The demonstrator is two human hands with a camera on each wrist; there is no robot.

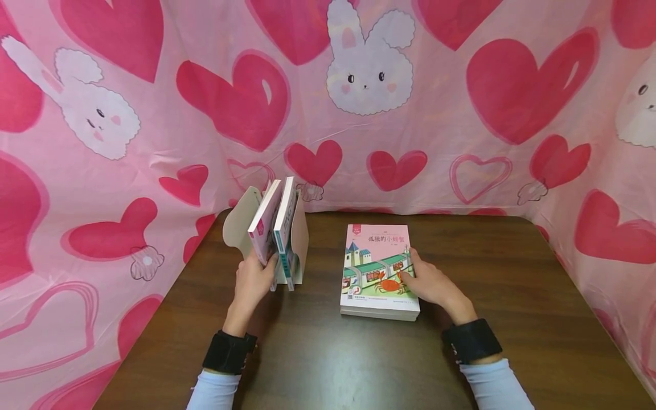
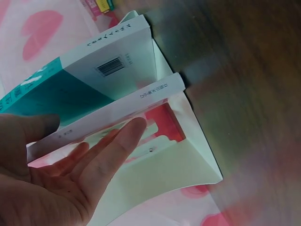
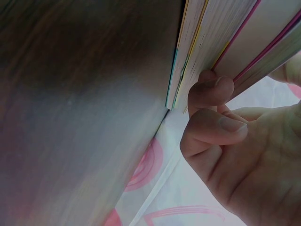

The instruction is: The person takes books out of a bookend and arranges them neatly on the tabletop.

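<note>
At the left, a pale book holder (image 1: 299,239) has two books upright between its side panels. My left hand (image 1: 252,282) pinches the pink-spined book (image 1: 265,222), thumb on one face and fingers along the other in the left wrist view. Beside it stands a teal-and-white book (image 2: 110,61). On the right lies a stack with a pink crab-picture book (image 1: 379,250) on top. My right hand (image 1: 433,282) grips this top book at its right edge, with the thumb over the cover. In the right wrist view, its fingers (image 3: 216,127) curl against the stack's page edges.
Both the holder and the stack rest on a dark brown wooden table (image 1: 328,364). Around the back and sides hangs a pink cloth (image 1: 441,119) printed with hearts and rabbits. A black band (image 1: 472,340) wraps each wrist.
</note>
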